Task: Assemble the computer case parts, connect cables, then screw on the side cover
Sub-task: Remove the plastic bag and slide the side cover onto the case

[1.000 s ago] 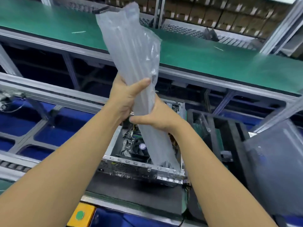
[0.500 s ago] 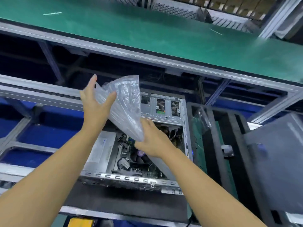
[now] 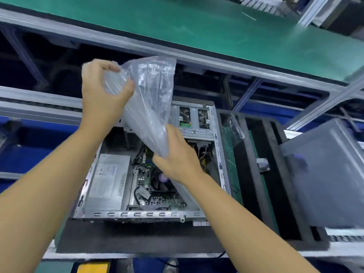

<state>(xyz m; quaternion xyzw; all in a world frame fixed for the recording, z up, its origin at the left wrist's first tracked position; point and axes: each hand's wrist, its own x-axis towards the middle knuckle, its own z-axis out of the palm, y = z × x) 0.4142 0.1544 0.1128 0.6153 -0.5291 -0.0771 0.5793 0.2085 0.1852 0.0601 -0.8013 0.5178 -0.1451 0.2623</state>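
Observation:
An open grey computer case (image 3: pixel 136 214) lies on its side on a black mat (image 3: pixel 128 239), showing a silver power supply (image 3: pixel 108 180) and the motherboard (image 3: pixel 157 194). Above it I hold a clear plastic bag (image 3: pixel 151 103). My left hand (image 3: pixel 102 91) grips the bag's crumpled upper end. My right hand (image 3: pixel 177 160) grips its lower end just over the motherboard. The grey side cover (image 3: pixel 325 174) lies at the right, wrapped in film.
A black foam tray (image 3: pixel 254 174) with a green board and a small clear bag (image 3: pixel 232 129) sits right of the case. A green conveyor belt (image 3: pixel 197 26) runs across the back above aluminium rails (image 3: pixel 39 107). A yellow box (image 3: pixel 92 267) shows at the bottom edge.
The long bag has come down from overhead and been gathered shorter. My left hand, flat on it half a second ago, now curls round its top end. The view tilted down.

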